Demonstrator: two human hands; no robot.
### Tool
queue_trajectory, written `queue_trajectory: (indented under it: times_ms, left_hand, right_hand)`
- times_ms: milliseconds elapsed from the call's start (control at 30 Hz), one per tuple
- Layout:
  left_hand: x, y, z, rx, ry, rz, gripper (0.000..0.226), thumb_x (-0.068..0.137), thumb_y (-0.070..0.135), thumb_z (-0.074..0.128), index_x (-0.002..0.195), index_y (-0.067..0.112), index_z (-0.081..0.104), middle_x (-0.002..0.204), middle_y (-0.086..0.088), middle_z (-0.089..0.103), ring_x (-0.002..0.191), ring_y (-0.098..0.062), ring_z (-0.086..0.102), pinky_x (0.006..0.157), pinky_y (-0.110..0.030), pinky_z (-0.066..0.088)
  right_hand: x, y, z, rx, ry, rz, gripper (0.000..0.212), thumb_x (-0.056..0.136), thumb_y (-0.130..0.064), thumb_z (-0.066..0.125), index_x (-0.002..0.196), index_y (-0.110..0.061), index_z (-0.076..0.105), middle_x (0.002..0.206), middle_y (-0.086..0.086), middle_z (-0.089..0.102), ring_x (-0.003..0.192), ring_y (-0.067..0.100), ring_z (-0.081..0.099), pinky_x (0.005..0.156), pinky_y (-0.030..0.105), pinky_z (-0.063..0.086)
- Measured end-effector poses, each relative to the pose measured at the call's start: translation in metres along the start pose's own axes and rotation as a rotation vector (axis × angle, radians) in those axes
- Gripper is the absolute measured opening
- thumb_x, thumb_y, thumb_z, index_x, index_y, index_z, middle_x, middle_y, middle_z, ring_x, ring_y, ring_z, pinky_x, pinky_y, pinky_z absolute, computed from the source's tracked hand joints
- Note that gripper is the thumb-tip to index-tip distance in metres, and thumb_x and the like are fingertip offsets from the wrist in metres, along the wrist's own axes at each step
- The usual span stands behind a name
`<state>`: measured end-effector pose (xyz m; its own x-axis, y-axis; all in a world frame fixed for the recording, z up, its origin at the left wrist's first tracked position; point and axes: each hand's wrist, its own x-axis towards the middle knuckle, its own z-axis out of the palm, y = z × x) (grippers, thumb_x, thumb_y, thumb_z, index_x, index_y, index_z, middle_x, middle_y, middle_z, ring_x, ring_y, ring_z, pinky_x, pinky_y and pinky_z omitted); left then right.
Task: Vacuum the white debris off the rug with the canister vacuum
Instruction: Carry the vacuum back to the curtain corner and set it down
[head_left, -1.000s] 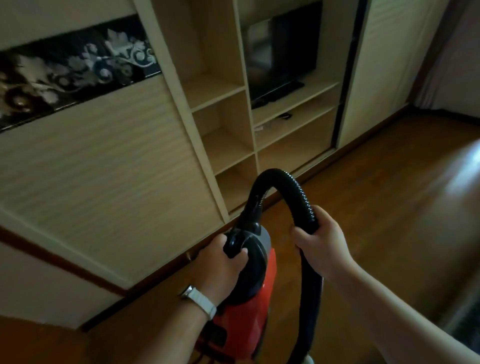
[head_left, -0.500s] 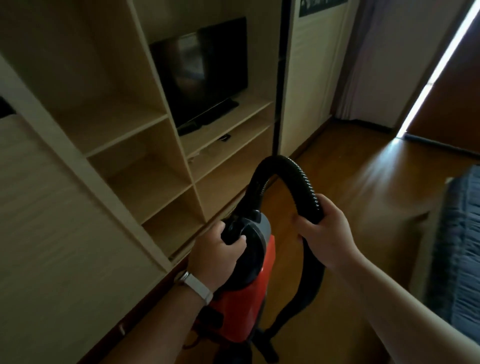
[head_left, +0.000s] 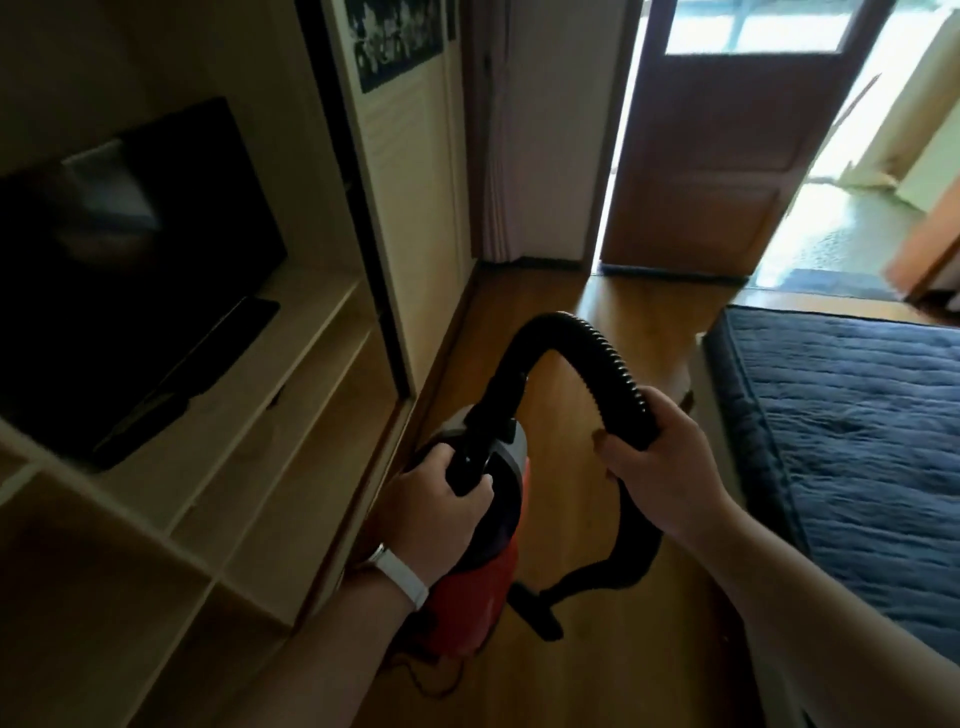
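A red and grey canister vacuum (head_left: 480, 587) hangs in the air over the wooden floor, carried by its black top handle, which my left hand (head_left: 436, 501) grips. Its black ribbed hose (head_left: 587, 343) arches up from the canister and bends down to the right, where my right hand (head_left: 657, 462) holds it. Below that hand the hose loops down to a black nozzle (head_left: 540, 613) near the floor. No rug and no white debris show in this view.
A wooden shelf unit (head_left: 249, 447) with a dark television (head_left: 130, 249) fills the left. A bed with a dark blue quilt (head_left: 852, 447) stands on the right. Ahead, a brown door (head_left: 727, 135) stands open to a bright area. Wooden floor (head_left: 561, 296) runs between them.
The view has swung to the right, from the shelf unit toward the door and the bed. Both hands keep their hold on the vacuum handle and hose.
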<state>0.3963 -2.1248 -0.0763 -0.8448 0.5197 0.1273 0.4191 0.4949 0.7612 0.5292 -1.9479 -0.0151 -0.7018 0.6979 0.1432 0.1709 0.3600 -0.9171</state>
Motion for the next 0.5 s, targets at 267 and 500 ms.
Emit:
queue_trajectory:
  times_ms: [267,500]
  left_hand:
    - [0.138,0.031,0.054,-0.02,-0.063,0.086,0.021,0.083,0.036,0.068,0.077,0.018,0.059,0.062,0.002,0.063,0.056,-0.009,0.06,0.052,-0.036,0.052]
    - [0.253,0.057,0.125,-0.058,-0.151,0.014,0.013,0.083,0.028,0.07,0.08,0.018,0.062,0.065,0.001,0.066,0.059,-0.008,0.062,0.052,-0.03,0.053]
  right_hand:
    - [0.122,0.035,-0.008,0.017,0.167,-0.012,0.024,0.078,-0.002,0.072,0.086,-0.02,0.058,0.069,0.008,0.061,0.054,0.015,0.058,0.047,0.019,0.048]
    - [0.258,0.083,-0.032,0.054,0.171,0.027,0.021,0.077,-0.001,0.071,0.078,-0.017,0.059,0.067,0.01,0.063,0.058,0.027,0.061,0.048,0.024,0.049]
